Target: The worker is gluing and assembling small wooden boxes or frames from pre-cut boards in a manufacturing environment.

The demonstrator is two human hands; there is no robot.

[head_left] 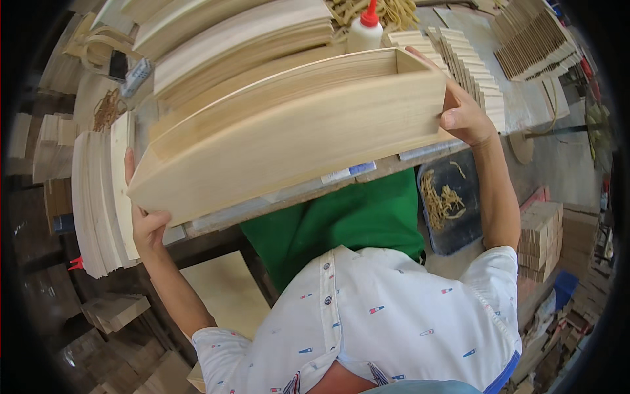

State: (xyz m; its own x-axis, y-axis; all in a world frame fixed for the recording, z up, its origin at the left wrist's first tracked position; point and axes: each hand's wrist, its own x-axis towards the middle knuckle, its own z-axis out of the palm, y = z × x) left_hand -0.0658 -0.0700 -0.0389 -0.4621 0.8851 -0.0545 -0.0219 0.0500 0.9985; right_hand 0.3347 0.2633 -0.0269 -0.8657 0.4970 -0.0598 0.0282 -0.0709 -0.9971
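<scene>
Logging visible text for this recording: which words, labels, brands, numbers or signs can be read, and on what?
None can be read.
Blue-white strip: any print too small.
Pale pack, upper left: any print too blurred.
Shirt: small pictures, no legible words.

One left hand [148,225] and one right hand [468,118] are holding one boxlike wooden piece [295,138]; one white bottle [365,35] and one dark tray [461,234] are showing.
</scene>
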